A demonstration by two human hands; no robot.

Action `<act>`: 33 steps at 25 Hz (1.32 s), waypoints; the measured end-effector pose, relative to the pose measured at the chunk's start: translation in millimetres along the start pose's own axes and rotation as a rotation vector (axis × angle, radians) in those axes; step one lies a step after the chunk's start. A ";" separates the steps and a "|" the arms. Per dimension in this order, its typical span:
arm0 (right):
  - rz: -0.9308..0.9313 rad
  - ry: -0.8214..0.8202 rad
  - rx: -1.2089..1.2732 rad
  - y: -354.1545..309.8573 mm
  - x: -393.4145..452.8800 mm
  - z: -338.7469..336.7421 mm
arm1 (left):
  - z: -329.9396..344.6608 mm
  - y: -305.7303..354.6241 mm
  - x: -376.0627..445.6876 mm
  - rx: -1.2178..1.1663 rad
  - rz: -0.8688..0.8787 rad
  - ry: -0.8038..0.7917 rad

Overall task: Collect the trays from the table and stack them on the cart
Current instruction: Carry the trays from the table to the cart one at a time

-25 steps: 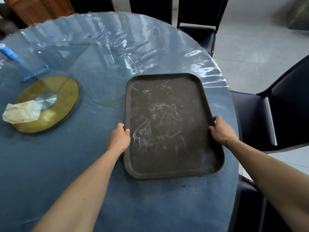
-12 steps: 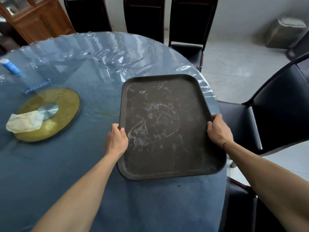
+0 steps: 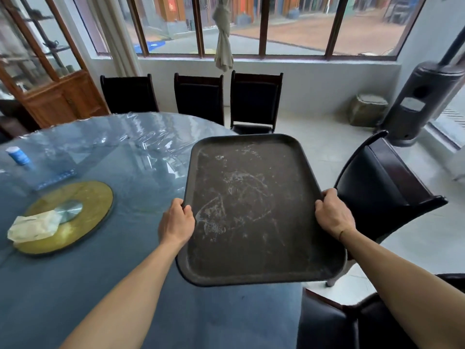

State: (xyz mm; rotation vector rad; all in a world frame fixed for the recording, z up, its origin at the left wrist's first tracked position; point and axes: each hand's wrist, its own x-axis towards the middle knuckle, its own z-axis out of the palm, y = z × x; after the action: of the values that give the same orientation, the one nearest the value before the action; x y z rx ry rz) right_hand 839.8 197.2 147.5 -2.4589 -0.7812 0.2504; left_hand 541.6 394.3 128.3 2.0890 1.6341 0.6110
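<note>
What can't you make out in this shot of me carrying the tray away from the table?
- Head view: the cart is outside the frame.
- Fingers of the left hand and right hand under the tray: hidden by its rim.
- Label on the blue bottle: too small and blurred.
- Table near edge: cut off by the bottom of the frame.

No text can be read: the small blue-and-white cylindrical container [image 3: 18,155] on the round blue plastic-covered table [image 3: 75,285] bears only a blurred label.
</note>
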 end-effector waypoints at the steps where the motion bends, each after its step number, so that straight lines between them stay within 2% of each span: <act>1: 0.008 0.017 0.003 9.2 -4.5 -15.3 | -0.2 13.2 -7.8 -0.015 0.015 0.000; 10: 0.102 0.156 0.032 102.4 -60.7 -164.7 | -4.5 137.9 -101.6 -0.099 0.176 -0.037; 18: 0.212 0.277 0.026 234.3 -156.9 -287.6 | 17.8 246.4 -236.0 -0.176 0.325 -0.132; 26: 0.391 0.463 -0.009 373.1 -274.9 -404.3 | 65.3 371.4 -377.5 -0.225 0.533 -0.290; 33: 0.629 0.591 -0.007 476.3 -370.8 -452.8 | 128.9 456.8 -480.9 -0.228 0.719 -0.476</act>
State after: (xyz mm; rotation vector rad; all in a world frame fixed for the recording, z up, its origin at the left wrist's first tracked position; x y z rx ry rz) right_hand 914.2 -543.8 268.7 -2.5113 0.2446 -0.2532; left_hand 873.7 -182.9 243.0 2.3779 0.5141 0.4249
